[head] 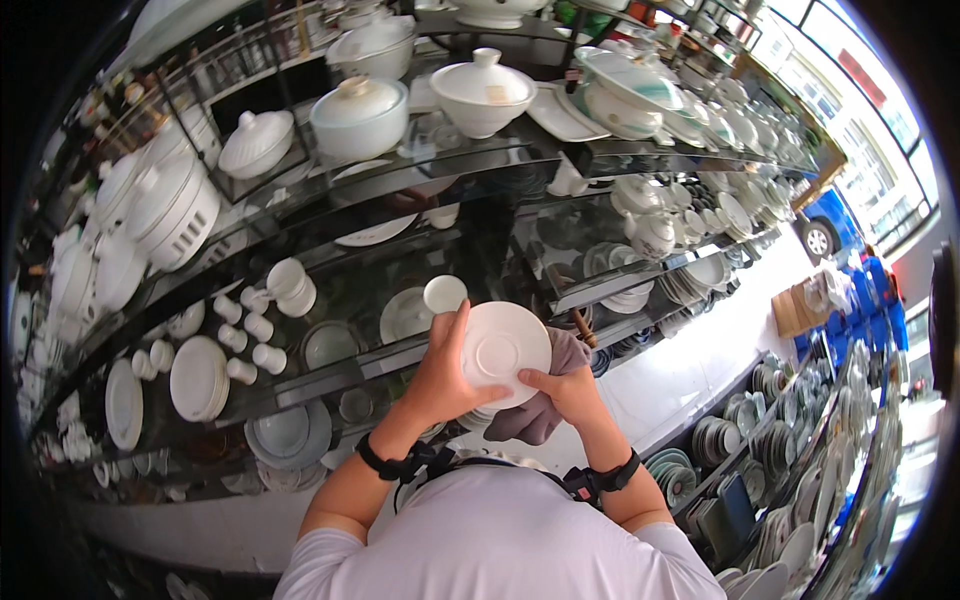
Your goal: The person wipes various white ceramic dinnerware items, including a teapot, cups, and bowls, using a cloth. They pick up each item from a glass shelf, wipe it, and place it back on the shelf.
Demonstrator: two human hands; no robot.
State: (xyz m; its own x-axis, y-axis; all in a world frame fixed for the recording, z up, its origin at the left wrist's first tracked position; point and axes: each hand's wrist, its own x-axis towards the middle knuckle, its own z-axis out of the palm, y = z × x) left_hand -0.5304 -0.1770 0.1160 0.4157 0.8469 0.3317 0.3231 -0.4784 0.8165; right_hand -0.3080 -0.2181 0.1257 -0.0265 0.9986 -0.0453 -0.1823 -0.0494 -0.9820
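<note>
Between my hands is a small white saucer [499, 352], its face with the round centre ring turned up towards the camera. My left hand [444, 375] grips its left side, the thumb across the lower part of the face. My right hand [566, 386] pinches the lower right rim with the thumb on top, and a greyish purple cloth [532, 420] is bunched in that hand behind and below the saucer. Just beyond my left fingertips, a white bowl or cup [445, 294] rests on the dark glass shelf beside a round plate [407, 315].
Lidded white tureens [484, 90] line the upper shelf ahead. At left stand small white cups [259, 328] and a plate stack [199, 379]. A glass shelf edge [352, 369] runs close before my hands. Racks of stacked plates [716, 442] fill the lower right, past a pale floor [660, 382].
</note>
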